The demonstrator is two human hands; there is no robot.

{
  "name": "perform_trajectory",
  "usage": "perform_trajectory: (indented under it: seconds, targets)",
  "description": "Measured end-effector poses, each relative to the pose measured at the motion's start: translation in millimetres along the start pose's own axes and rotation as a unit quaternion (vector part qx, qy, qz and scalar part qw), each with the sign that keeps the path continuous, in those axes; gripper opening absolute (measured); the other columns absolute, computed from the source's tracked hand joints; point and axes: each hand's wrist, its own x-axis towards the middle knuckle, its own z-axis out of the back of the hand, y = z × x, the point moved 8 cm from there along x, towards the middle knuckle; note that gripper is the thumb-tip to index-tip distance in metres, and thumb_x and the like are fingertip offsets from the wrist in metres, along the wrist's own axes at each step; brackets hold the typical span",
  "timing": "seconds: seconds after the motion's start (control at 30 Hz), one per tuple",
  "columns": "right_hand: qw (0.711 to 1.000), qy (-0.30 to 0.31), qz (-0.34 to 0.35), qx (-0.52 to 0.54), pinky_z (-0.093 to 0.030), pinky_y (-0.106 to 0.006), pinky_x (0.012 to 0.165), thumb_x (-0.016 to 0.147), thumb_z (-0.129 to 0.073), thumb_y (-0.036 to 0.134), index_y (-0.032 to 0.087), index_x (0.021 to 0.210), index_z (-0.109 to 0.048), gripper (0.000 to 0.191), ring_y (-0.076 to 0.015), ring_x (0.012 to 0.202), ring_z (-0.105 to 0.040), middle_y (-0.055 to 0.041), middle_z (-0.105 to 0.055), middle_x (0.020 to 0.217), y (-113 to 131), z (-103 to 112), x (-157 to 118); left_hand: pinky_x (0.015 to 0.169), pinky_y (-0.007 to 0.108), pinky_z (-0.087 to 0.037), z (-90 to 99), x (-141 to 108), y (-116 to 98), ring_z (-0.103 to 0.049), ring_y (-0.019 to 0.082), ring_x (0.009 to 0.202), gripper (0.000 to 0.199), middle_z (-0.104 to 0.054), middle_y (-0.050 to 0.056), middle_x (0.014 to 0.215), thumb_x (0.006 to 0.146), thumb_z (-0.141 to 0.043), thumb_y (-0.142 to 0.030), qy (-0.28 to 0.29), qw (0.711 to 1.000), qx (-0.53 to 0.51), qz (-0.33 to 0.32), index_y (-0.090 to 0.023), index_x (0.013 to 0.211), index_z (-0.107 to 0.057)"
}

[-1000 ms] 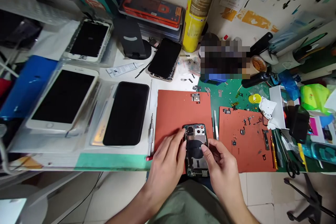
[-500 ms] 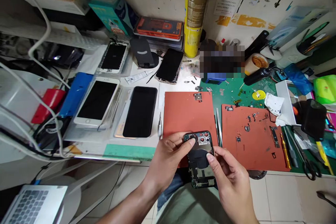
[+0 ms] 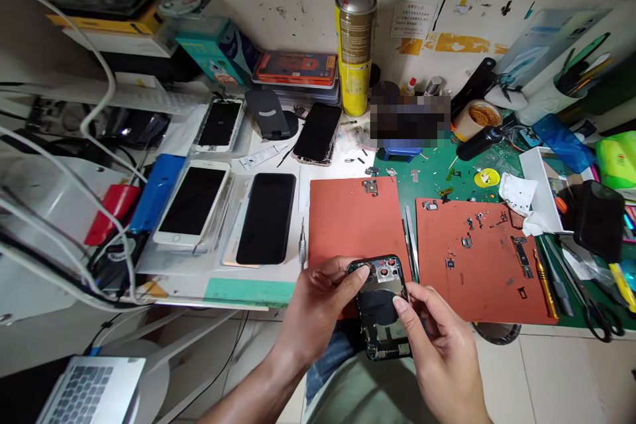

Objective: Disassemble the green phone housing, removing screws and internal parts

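An opened phone housing [image 3: 381, 311], its inner side facing up, is held between both hands over the table's front edge. My left hand [image 3: 322, 305] is closed on its upper left side, the thumb lying near the top left corner. My right hand [image 3: 440, 338] grips the right edge, with the thumb tip by the round black pad in the middle. Behind the housing lies a reddish-brown mat [image 3: 355, 218] with a small metal part [image 3: 370, 187] near its top. A second mat [image 3: 487, 291] at the right bears several small phone parts.
Tweezers [image 3: 412, 245] lie between the mats, and a screwdriver [image 3: 303, 245] is left of them. Phones [image 3: 266, 218] lie at the left, near white cables. A yellow spray can [image 3: 356, 46] stands at the back. Scissors [image 3: 599, 318] and a gold screwdriver [image 3: 545, 285] are at the right.
The view has shifted slightly, so most things on the table appear a little lower. Both hands keep their hold on the phone housing.
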Motion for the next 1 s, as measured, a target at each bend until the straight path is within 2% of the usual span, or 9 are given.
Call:
perform_trajectory:
  seconds: [0.2,0.4,0.5,0.63,0.77,0.83,1.0]
  targets:
    - [0.999,-0.008,0.027,-0.024,-0.062,-0.024,0.063,0.103,-0.071,0.041,0.023,0.112,-0.080,0.023,-0.0168,0.071,-0.071,-0.0054,-0.075,0.090,0.3,2.5,-2.1,0.080,0.032,-0.064,0.9,0.7,-1.6,-0.077,0.022,0.083,0.028,-0.082,0.006,0.086,0.090,-0.087,-0.045,-0.014,1.000,0.022,-0.006,-0.018,0.089,-0.084]
    - [1.000,0.001,0.013,-0.009,-0.054,-0.020,0.048,0.102,-0.071,0.042,0.022,0.113,-0.080,0.025,-0.0165,0.068,-0.070,-0.0059,-0.074,0.089,-0.4,2.7,-2.6,0.077,0.028,-0.062,-0.2,0.4,-1.2,-0.075,0.019,0.079,0.025,-0.081,0.003,0.081,0.088,-0.089,-0.043,-0.023,1.000,0.016,-0.009,-0.019,0.084,-0.083]
    - [1.000,0.001,0.013,-0.007,-0.052,-0.019,0.047,0.103,-0.071,0.041,0.023,0.113,-0.080,0.023,-0.0157,0.068,-0.069,-0.0055,-0.075,0.090,-0.1,3.0,-2.9,0.076,0.027,-0.061,-1.2,1.1,-1.3,-0.074,0.019,0.078,0.025,-0.080,0.003,0.080,0.087,-0.089,-0.043,-0.025,1.000,0.014,-0.006,-0.019,0.083,-0.083]
    - [1.000,0.004,0.019,-0.010,-0.055,-0.020,0.051,0.103,-0.071,0.041,0.023,0.112,-0.080,0.022,-0.0159,0.069,-0.070,-0.0049,-0.075,0.089,1.2,1.8,-3.9,0.072,0.026,-0.059,-1.2,1.5,-0.4,-0.071,0.016,0.073,0.028,-0.079,0.002,0.077,0.086,-0.090,-0.044,-0.032,0.999,0.016,-0.001,-0.018,0.080,-0.082]
    - [1.000,-0.009,0.020,-0.015,-0.061,-0.023,0.062,0.102,-0.072,0.042,0.023,0.109,-0.080,0.022,-0.0167,0.071,-0.071,-0.0050,-0.076,0.089,2.7,2.9,-4.1,0.070,0.023,-0.055,0.9,0.3,0.2,-0.068,0.014,0.071,0.028,-0.080,0.002,0.079,0.086,-0.090,-0.043,-0.044,0.999,0.031,-0.004,-0.018,0.079,-0.080]
    - [1.000,-0.012,0.010,-0.013,-0.063,-0.025,0.065,0.101,-0.073,0.046,0.022,0.108,-0.081,0.026,-0.0184,0.073,-0.073,-0.0065,-0.078,0.091,1.4,3.4,-3.2,0.071,0.023,-0.054,-0.3,0.3,-0.1,-0.068,0.014,0.073,0.028,-0.080,0.003,0.080,0.088,-0.088,-0.043,-0.033,0.999,0.033,0.002,-0.017,0.081,-0.081]
    - [1.000,-0.005,-0.022,0.008,-0.061,-0.024,0.057,0.100,-0.073,0.052,0.020,0.110,-0.082,0.034,-0.0180,0.069,-0.072,-0.0087,-0.081,0.096,-3.9,2.3,-2.0,0.069,0.024,-0.055,-3.8,1.7,-5.2,-0.063,0.013,0.067,0.028,-0.077,0.002,0.076,0.084,-0.089,-0.041,-0.001,1.000,0.026,0.014,-0.016,0.079,-0.080]
